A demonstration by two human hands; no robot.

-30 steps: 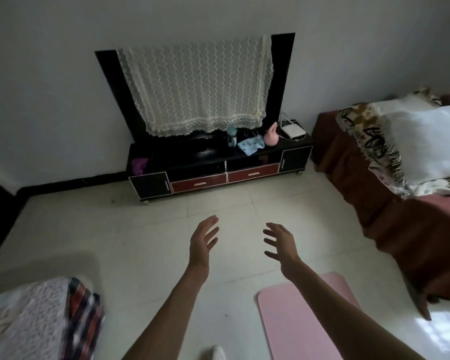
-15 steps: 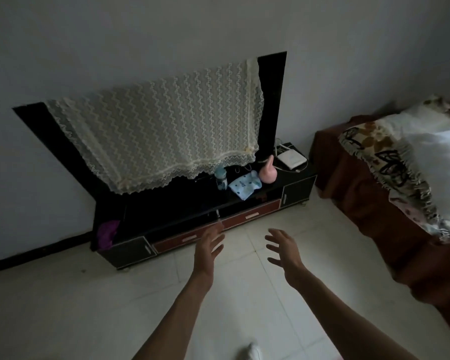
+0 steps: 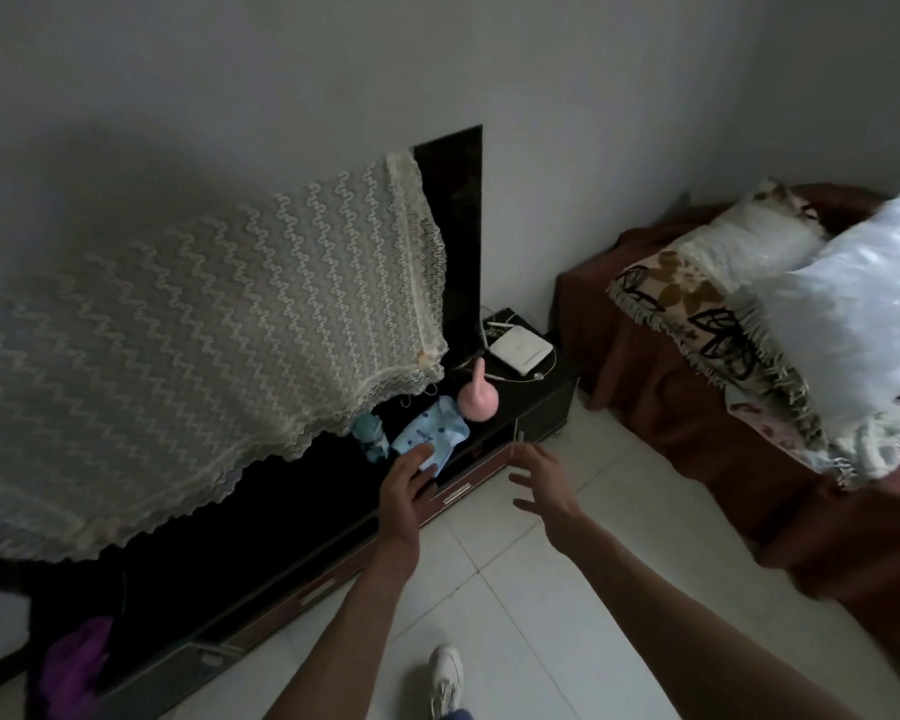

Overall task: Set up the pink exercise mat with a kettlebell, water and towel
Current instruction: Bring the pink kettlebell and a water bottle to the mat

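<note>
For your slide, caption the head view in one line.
Both open hands, left hand and right hand, reach toward towel, kettlebell, bottle.

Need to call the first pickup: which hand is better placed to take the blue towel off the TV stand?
Left. The left hand is open with its fingertips at the blue towel's near edge. The right hand, also open, hovers over the floor beyond the stand's front.

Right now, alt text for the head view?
Both bare hands reach toward a black TV stand: the left hand over a blue towel, the right hand open, holding nothing. A pink kettlebell and a bottle flank the towel.
</note>
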